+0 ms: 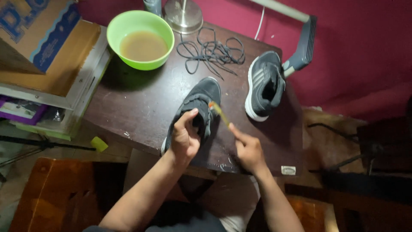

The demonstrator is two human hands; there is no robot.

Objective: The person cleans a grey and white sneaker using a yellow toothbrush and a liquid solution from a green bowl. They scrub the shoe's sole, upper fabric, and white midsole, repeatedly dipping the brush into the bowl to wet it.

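Green bowl of murky brown liquid at table far left corner; loose dark laces right of it. Left hand clamped on near dark sneaker; right hand pinched on toothbrush, head touching that shoe. Second sneaker rests further right, apart

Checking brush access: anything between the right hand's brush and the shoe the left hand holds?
Nothing visible. The right hand holds the brush with its tip at the dark shoe; the left hand grips the shoe beside it, not in between.
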